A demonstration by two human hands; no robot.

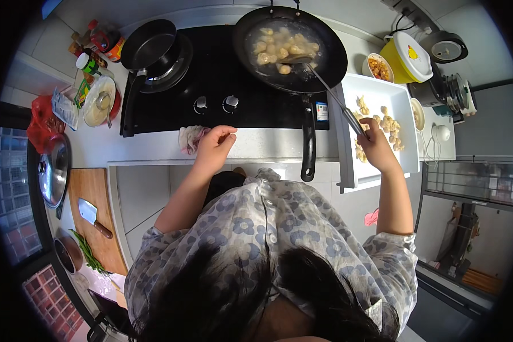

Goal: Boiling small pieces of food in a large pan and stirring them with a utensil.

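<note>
My right hand (372, 143) grips the handle of a long metal cooking spatula (340, 100). Its head rests in a black wok (329, 75), among several pale wontons (267, 47) in steaming, cloudy liquid. Below my right forearm and hand lies a white drawer-like tray (370, 173) with more uncooked wontons (389, 124). My left hand (217, 143) is by the counter's front edge, its fingers loosely curled together and nothing visible in them. Just beside it, partly hidden, is a crumpled cloth (191, 139). The wok's handle (309, 141) points toward me between both hands.
A black saucepan (149, 45) occupies the left burner of the gas hob (213, 77). A cleaver (87, 210) lies on a wooden cutting board (107, 184) beside green vegetables (85, 250). Sauce bottles (104, 40) crowd the left back. A yellow container (395, 55) stands right, near a filled bowl (370, 75).
</note>
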